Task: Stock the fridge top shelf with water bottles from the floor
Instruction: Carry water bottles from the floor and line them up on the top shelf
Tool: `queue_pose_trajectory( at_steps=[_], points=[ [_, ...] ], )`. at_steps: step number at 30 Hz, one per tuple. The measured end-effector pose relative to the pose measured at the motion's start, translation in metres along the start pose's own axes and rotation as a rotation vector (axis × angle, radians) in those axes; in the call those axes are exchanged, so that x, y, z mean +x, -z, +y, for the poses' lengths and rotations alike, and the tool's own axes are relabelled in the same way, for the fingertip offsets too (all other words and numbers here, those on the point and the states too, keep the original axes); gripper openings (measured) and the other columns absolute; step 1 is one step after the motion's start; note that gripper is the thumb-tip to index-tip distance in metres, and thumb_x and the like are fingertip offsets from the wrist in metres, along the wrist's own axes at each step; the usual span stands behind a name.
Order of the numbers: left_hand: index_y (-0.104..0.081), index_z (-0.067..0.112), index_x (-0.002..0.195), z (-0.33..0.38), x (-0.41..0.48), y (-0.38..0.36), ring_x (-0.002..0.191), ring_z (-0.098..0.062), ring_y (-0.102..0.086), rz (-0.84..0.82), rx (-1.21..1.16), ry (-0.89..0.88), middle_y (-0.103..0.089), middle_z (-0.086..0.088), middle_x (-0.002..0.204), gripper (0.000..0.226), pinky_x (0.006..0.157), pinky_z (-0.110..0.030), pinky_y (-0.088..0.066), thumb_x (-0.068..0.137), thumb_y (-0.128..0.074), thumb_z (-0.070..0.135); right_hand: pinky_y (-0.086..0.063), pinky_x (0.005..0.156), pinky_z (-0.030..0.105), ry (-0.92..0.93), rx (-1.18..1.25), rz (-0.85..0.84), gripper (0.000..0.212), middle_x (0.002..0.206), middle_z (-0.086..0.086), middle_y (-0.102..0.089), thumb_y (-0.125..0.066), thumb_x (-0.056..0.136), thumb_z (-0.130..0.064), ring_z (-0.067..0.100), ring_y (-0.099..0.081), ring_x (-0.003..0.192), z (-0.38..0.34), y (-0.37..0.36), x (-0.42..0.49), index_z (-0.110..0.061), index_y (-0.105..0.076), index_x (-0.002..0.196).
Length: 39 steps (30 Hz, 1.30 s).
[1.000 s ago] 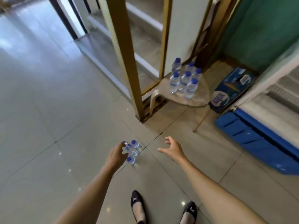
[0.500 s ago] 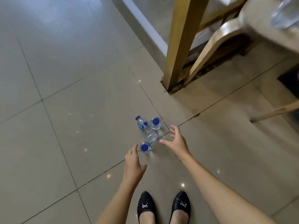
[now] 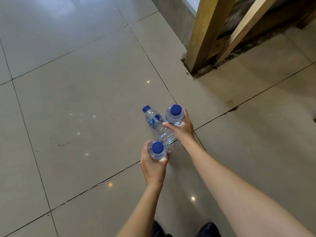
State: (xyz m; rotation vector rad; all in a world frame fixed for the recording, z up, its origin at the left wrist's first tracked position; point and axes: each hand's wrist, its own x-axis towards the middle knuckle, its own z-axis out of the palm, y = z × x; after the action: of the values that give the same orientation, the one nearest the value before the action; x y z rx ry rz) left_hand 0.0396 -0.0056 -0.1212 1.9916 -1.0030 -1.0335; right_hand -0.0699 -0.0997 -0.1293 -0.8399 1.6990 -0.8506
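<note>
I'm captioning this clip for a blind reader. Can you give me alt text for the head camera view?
Seen from above, the left hand and the right hand each grip an upright blue-capped water bottle over a beige tiled floor. A third bottle lies on its side between them.

3 small clear plastic water bottles with blue caps sit close together on the beige tiled floor (image 3: 85,100). The nearest bottle (image 3: 157,150) stands upright, seen from above, gripped by the left hand (image 3: 153,165). The farthest bottle (image 3: 174,115) is also upright, gripped by the right hand (image 3: 182,128). Between them the third bottle (image 3: 156,124) lies on its side, label showing, cap pointing away.
</note>
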Motion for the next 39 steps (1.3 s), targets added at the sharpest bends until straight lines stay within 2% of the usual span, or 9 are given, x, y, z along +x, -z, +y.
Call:
queue_pose_trajectory(
  at_steps=[4,9,14,19,23,28,32,36,39],
  points=[
    [-0.054,0.036,0.097,0.010,0.008,0.014,0.080,-0.006,-0.062,-0.047,-0.040,0.069,-0.065,0.013,0.086,0.050,0.074,-0.020,-0.050,0.063,-0.085,0.016,-0.052,0.078,0.028,-0.049,0.023,0.052,0.057,0.089,-0.010,-0.065,-0.087,0.059,-0.014,0.012,-0.061,0.081,-0.001,0.008,-0.007,-0.021,-0.055,0.106],
    [-0.060,0.026,0.101,0.048,0.001,0.048,0.084,-0.011,-0.067,-0.140,-0.065,0.098,-0.070,0.009,0.090,0.048,0.079,-0.028,-0.053,0.059,-0.083,0.018,-0.046,0.071,0.019,-0.107,0.006,0.106,0.059,0.099,-0.008,-0.067,-0.086,0.061,-0.018,0.013,-0.062,0.089,-0.023,0.048,-0.052,-0.026,-0.056,0.111],
    [-0.050,0.023,0.102,0.148,-0.018,0.078,0.088,-0.019,-0.067,-0.276,-0.117,0.116,-0.067,0.000,0.096,0.053,0.083,-0.040,-0.056,0.056,-0.078,0.023,-0.048,0.074,0.019,-0.106,0.007,0.131,0.054,0.097,-0.008,-0.068,-0.084,0.062,-0.017,0.011,-0.065,0.089,-0.097,0.100,-0.105,-0.025,-0.058,0.109],
    [-0.043,0.013,0.104,0.289,-0.042,0.094,0.090,-0.029,-0.067,-0.416,-0.174,0.107,-0.061,-0.016,0.104,0.051,0.080,-0.047,-0.057,0.066,-0.077,0.012,-0.053,0.075,0.025,-0.023,0.056,0.212,0.047,0.092,-0.005,-0.069,-0.081,0.065,-0.015,0.012,-0.066,0.084,-0.212,0.157,-0.141,-0.022,-0.059,0.106],
    [-0.044,0.016,0.106,0.413,-0.076,0.099,0.085,-0.026,-0.066,-0.580,-0.190,-0.026,-0.061,-0.015,0.100,0.050,0.073,-0.039,-0.059,0.070,-0.074,-0.001,-0.049,0.066,0.018,0.055,0.134,0.287,0.046,0.092,-0.004,-0.069,-0.080,0.069,-0.011,0.008,-0.066,0.082,-0.312,0.215,-0.177,-0.018,-0.061,0.110],
    [-0.049,0.018,0.111,0.570,-0.148,0.109,0.079,-0.016,-0.068,-0.778,-0.179,-0.219,-0.066,-0.007,0.096,0.061,0.069,-0.029,-0.058,0.064,-0.081,-0.002,-0.054,0.073,0.026,0.164,0.220,0.459,0.036,0.085,-0.005,-0.070,-0.079,0.069,-0.003,0.012,-0.067,0.079,-0.439,0.315,-0.249,-0.019,-0.063,0.097],
    [-0.053,0.024,0.108,0.692,-0.230,0.109,0.084,-0.014,-0.070,-0.941,-0.162,-0.400,-0.070,0.000,0.096,0.059,0.075,-0.034,-0.059,0.062,-0.086,0.006,-0.053,0.080,0.026,0.264,0.285,0.644,0.048,0.098,-0.005,-0.070,-0.081,0.069,-0.010,0.010,-0.067,0.090,-0.519,0.415,-0.327,-0.025,-0.058,0.108],
    [-0.057,0.022,0.097,0.801,-0.322,0.078,0.079,-0.020,-0.069,-1.045,-0.139,-0.578,-0.070,-0.002,0.086,0.049,0.077,-0.042,-0.059,0.062,-0.084,0.002,-0.055,0.083,0.034,0.338,0.296,0.889,0.045,0.099,-0.004,-0.069,-0.082,0.070,-0.023,0.014,-0.067,0.091,-0.572,0.527,-0.402,-0.028,-0.057,0.107],
    [-0.052,0.021,0.099,0.870,-0.405,0.047,0.083,-0.024,-0.068,-1.115,-0.171,-0.687,-0.069,-0.005,0.089,0.052,0.078,-0.042,-0.057,0.057,-0.080,0.010,-0.057,0.079,0.038,0.385,0.307,1.030,0.042,0.097,0.001,-0.069,-0.079,0.074,-0.021,0.021,-0.068,0.088,-0.602,0.609,-0.461,-0.023,-0.057,0.110]
  ],
)
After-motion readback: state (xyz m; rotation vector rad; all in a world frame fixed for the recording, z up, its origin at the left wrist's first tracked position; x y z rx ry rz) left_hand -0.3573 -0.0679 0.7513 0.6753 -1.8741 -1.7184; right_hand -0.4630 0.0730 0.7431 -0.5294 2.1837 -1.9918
